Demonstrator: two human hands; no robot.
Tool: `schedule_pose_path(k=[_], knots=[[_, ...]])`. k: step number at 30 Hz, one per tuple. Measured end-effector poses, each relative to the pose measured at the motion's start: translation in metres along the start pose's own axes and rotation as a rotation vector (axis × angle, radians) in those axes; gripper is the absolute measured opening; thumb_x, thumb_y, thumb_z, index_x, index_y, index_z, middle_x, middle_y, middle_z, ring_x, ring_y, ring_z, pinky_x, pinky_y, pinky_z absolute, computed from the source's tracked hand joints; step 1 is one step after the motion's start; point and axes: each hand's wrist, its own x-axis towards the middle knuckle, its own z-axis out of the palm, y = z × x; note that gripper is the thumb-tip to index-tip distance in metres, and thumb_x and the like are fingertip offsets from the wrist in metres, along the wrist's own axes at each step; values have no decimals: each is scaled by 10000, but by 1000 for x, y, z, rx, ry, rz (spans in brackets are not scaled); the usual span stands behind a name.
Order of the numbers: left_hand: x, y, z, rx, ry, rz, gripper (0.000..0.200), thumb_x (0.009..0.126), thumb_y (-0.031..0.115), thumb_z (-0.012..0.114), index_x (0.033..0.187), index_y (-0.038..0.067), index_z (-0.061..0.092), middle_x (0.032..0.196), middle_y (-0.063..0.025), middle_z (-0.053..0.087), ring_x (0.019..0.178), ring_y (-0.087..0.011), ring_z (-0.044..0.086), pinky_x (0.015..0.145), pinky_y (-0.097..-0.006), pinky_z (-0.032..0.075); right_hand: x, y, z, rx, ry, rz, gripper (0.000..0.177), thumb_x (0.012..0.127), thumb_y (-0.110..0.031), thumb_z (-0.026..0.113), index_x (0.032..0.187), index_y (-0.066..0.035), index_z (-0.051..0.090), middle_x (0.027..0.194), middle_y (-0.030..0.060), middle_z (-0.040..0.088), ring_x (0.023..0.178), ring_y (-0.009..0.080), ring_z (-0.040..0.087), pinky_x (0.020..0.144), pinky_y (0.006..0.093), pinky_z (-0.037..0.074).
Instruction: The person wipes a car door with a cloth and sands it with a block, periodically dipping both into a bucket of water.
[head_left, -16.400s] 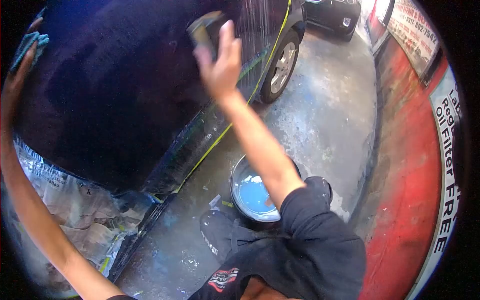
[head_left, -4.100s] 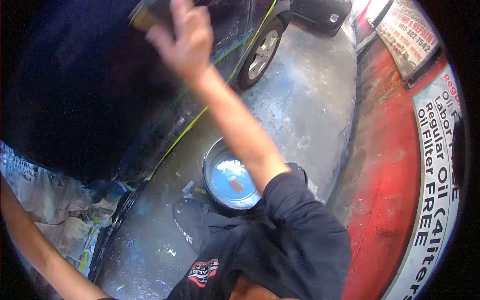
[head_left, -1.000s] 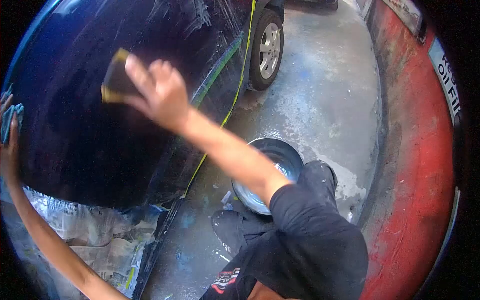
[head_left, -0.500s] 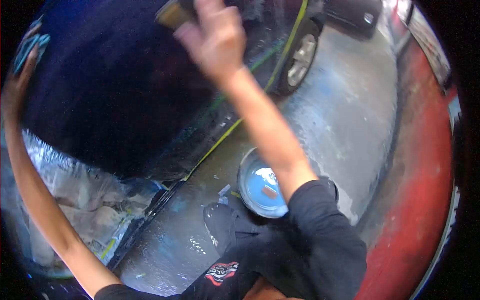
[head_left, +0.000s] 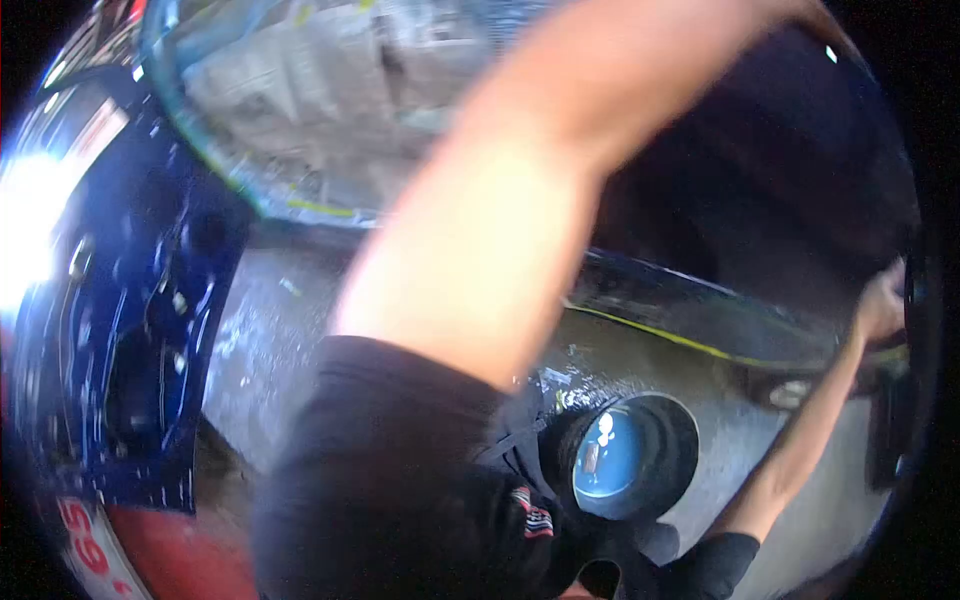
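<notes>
Near-black paint fills the upper right, and that's our car panel [head_left: 760, 180], its long lower edge slanting gently down toward the right hand [head_left: 882, 305]! So from those right fingers the panel stretches up and to the left; they're at its far end, touching or just beside it, too blurred against the rim to tell whether they grip anything. Now across the front comes the left arm [head_left: 480, 240], huge and close, cutting right over the panel's near end; if that dark sliver at the upper rim is the left hand [head_left: 826, 22], its fingers can't be read either. Which hand is nearer the surface, then, stays uncertain. Look at the panel itself: broad, smooth, deep in shade, with a pale line along the lower border and yellow tape [head_left: 662, 334] running below. Crumpled paper [head_left: 330, 90] covers the area to its left, and down on the floor [head_left: 250, 340] sits the bucket [head_left: 672, 440], bluish liquid inside, a small brownish piece [head_left: 590, 458] within it.
</notes>
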Motion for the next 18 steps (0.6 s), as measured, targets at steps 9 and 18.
schedule_pose_path(k=[9, 18], knots=[[-6, 6, 30, 16, -62, -48, 394, 927, 382, 701, 1213, 111, 695, 1159, -196, 713, 1058, -347, 693, 955, -479, 544, -2, -20, 18, 170, -61, -9, 768, 905, -615, 690, 1325, 20, 587, 1231, 271, 670, 1145, 451, 650, 988, 516, 515], [2, -1, 35, -16, -43, -99, 392, 960, 348, 679, 1293, 141, 659, 1241, -182, 691, 1124, -320, 680, 1015, -464, 529, 1, -40, 5, 232, -56, -60, 716, 922, -572, 698, 1323, 12, 595, 1259, 248, 656, 1182, 428, 630, 1013, 494, 501]])
